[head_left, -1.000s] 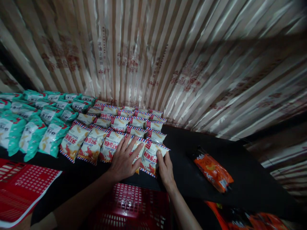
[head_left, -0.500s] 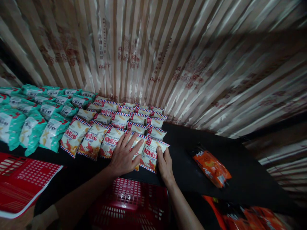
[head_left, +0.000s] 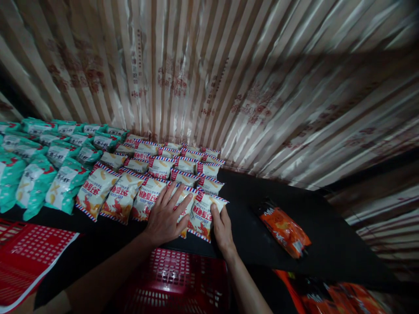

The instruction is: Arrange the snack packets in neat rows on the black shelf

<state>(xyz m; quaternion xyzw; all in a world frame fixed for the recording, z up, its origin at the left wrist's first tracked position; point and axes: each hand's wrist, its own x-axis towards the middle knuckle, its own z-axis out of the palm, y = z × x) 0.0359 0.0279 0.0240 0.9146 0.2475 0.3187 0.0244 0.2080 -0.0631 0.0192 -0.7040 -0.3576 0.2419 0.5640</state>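
Observation:
White snack bags (head_left: 148,197) with red lettering and striped edges stand in rows on a black shelf (head_left: 245,192). My left hand (head_left: 166,216) lies on the front of one bag in the front row, its fingers spread apart. At the right end of that row is another snack bag (head_left: 203,211). My right hand (head_left: 223,229) holds its right edge, the thumb in front. The other fingers are partly hidden at the bag's side.
Teal snack bags (head_left: 62,185) fill the shelf at the left. An orange snack bag (head_left: 283,229) lies to the right. Below are red baskets (head_left: 170,266), (head_left: 39,248) and more orange bags (head_left: 343,296). A striped, printed sheet (head_left: 196,78) hangs behind.
The view has shifted slightly, so the shelf and bags sit a little further left and lower. Both hands stay at the same bags, with little other movement.

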